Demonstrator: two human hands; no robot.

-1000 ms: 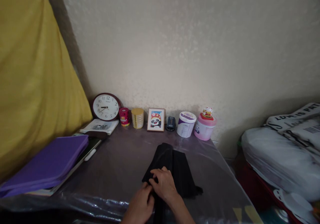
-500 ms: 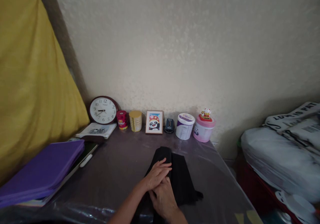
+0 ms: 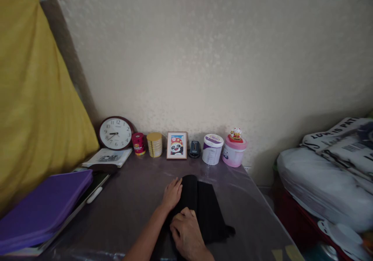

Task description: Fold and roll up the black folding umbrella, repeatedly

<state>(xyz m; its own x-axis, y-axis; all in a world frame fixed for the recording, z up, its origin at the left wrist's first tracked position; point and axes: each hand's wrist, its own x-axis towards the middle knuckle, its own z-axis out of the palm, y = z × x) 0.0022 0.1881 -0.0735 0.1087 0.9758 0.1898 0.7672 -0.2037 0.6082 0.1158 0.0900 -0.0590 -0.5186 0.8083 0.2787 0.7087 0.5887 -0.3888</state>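
A black cloth item (image 3: pixel 208 210) lies on the table in front of me, with a folded or rolled part along its left side and a flat panel to the right. A small strap-like end sticks out at its lower right corner. My left hand (image 3: pixel 173 193) rests on the far left edge of the folded part, its fingers stretched out together. Nearer to me, my right hand (image 3: pixel 186 230) is closed on the near part of the cloth, with fingers curled and the thumb to the left. The cloth under that hand is hidden.
Along the wall stand a clock (image 3: pixel 115 133), a red can (image 3: pixel 138 143), a yellow-lidded container (image 3: pixel 154 145), a panda picture frame (image 3: pixel 176 146), a small dark device (image 3: pixel 194 149), a white tub (image 3: pixel 212 154) and a pink tub (image 3: pixel 234 156). Purple folders (image 3: pixel 46 206) lie left; bagged things (image 3: pixel 323 179) sit right.
My hands were one over the other on the cloth; now they are apart. The left hand has slid up and left to the cloth's edge. The view has shifted slightly.
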